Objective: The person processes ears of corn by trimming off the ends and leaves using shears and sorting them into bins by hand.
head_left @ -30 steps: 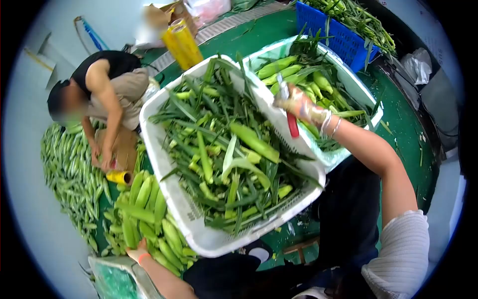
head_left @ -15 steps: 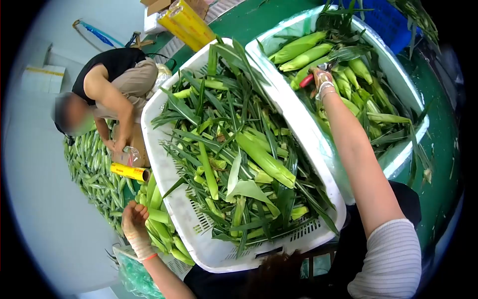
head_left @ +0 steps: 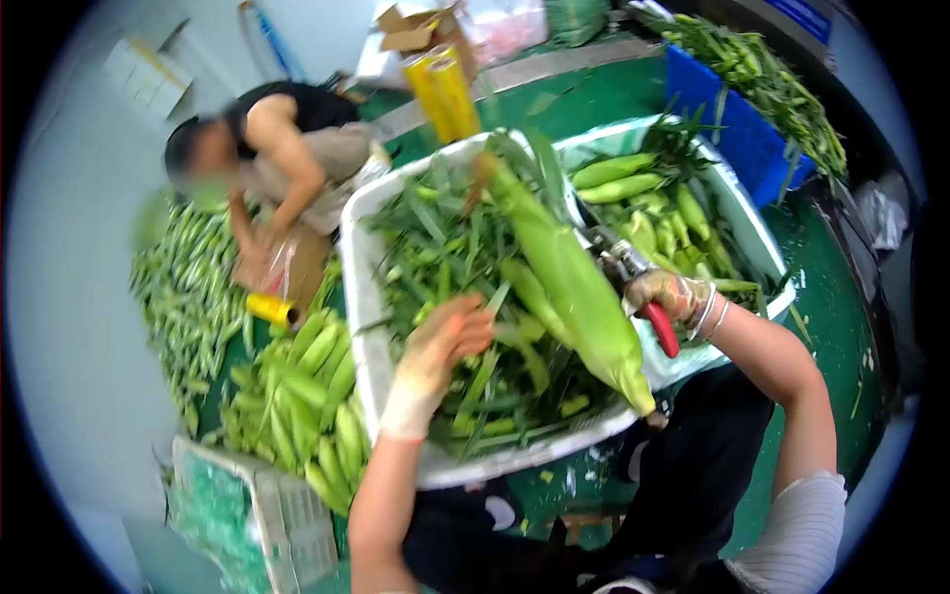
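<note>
My right hand [head_left: 673, 300] is closed around red-handled pruning shears [head_left: 655, 322], above the right-hand crate. A large ear of corn in its green husk [head_left: 579, 287] slants through the air over the white basket [head_left: 368, 327], close beside the shears. Whether the shears touch or grip it I cannot tell. My left hand [head_left: 442, 346], in a pale glove or wrap with bare fingertips, is left of this ear, fingers stretched out and somewhat blurred, with nothing in it. Cut leaves and husks [head_left: 426, 238] fill the basket beneath.
The right-hand white crate [head_left: 777, 262] holds more ears. Husked-on corn [head_left: 307, 381] is piled at the left, beside a crate of green plastic [head_left: 282, 515]. A co-worker [head_left: 287, 158] crouches by a box and a yellow roll [head_left: 270, 309]. A blue bin [head_left: 727, 129] stands at the back.
My right hand has drawn back from the right crate with the shears, and an ear of corn is now above the basket. My left hand has moved right, over the basket. The view has shifted.
</note>
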Demonstrator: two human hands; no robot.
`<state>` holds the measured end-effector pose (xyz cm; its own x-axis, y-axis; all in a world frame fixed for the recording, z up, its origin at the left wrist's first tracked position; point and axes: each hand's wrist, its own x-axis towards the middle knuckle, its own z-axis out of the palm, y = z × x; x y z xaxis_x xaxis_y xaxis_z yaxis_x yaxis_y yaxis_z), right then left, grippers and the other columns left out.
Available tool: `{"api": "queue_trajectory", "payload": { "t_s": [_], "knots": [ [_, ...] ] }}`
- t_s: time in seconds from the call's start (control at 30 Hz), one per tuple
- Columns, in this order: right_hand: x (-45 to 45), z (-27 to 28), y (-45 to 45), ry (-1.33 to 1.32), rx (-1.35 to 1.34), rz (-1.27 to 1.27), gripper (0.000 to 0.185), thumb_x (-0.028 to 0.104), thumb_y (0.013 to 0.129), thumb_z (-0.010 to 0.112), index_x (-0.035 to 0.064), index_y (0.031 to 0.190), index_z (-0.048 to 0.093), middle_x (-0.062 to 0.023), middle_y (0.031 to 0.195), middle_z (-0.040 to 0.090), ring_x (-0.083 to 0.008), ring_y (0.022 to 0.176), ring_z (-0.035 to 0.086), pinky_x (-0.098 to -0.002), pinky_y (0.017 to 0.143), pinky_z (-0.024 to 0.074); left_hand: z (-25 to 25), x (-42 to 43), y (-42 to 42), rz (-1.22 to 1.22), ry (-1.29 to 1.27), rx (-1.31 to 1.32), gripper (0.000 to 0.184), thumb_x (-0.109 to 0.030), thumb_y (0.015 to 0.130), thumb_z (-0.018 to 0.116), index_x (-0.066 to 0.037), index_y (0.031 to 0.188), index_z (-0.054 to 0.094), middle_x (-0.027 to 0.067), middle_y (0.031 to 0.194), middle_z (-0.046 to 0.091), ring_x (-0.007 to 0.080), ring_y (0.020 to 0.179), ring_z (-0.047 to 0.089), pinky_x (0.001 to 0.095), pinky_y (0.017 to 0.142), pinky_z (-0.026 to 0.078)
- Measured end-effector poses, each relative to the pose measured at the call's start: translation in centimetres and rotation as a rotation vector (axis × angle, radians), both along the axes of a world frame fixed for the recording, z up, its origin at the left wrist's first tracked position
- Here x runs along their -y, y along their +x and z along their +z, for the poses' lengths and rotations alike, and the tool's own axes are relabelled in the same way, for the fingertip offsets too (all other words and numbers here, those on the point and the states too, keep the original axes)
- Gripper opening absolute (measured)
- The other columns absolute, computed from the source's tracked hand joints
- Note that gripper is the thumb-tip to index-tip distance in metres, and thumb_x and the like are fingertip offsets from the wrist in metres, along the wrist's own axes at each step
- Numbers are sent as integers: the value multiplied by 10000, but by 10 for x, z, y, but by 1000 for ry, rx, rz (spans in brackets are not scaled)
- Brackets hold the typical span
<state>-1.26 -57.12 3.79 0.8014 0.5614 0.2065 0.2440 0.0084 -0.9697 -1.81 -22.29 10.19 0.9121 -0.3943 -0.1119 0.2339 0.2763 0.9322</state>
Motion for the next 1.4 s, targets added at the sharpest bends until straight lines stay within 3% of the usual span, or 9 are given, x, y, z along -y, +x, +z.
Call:
{"api": "queue_trajectory", "payload": {
  "t_s": [0.07,0.13,0.27,0.47,0.73,0.97,1.17,1.37,1.4],
  "knots": [
    [-65,-4,-9,107,-151,187,207,140,787,677,40,955,607,-72,846,610,-167,784,566,-307,733,479,7,8,-12,28,-257,-59,449,-342,881,579,15,1148,527,109,983,631,222,871,614,332,807,485],
    [-117,6,-2,-8,461,368,304,238,816,667,35,1024,581,-52,845,594,-132,771,535,-278,741,456,10,-9,-16,174,-335,-96,409,-356,850,600,-16,1070,546,91,902,632,239,825,611,357,778,489],
    [-176,46,-63,149,-703,-59,314,276,802,666,64,985,524,-43,806,585,-134,778,552,-309,671,474,1,-98,0,610,-797,-284,238,-331,825,594,-97,842,553,71,746,584,204,696,553,331,673,474],
    [-217,-18,-112,-533,-457,-108,967,478,617,760,-59,1297,330,-232,1100,527,-334,1045,533,-380,947,428,-11,-176,22,1065,-840,-107,345,-379,862,482,-49,760,489,92,716,542,247,694,527,377,713,456],
    [-269,58,-61,273,-746,-29,232,208,754,694,31,792,550,-30,649,526,-122,622,501,-274,608,430,-5,-147,10,1009,-881,6,249,-315,857,474,-96,740,479,37,683,492,179,651,473,330,704,430],
    [-231,3,-81,-524,-535,-270,311,241,753,692,-12,839,532,-82,646,572,-168,518,570,-302,486,482,-40,-179,32,871,-889,-117,310,-367,890,449,-96,746,493,44,656,494,193,628,468,330,661,424],
    [-204,22,-54,-621,59,-456,715,405,664,777,-50,1081,416,-200,864,598,-289,774,596,-364,695,492,-28,-125,25,677,-563,-66,357,-405,828,605,-53,840,544,95,738,601,238,702,564,390,726,488],
    [-207,46,-55,-560,-49,-277,543,313,682,765,-8,1052,532,-154,887,621,-249,820,598,-333,749,484,-20,-105,30,774,-352,-149,460,-511,855,556,-53,809,553,86,689,584,239,600,556,344,612,474],
    [-200,35,-52,-587,-177,-399,537,312,692,746,-12,1059,526,-157,886,625,-255,804,603,-330,756,489,-25,-124,28,930,66,42,466,-496,862,553,-39,772,565,77,665,577,220,573,548,344,597,481]
  ]
}}
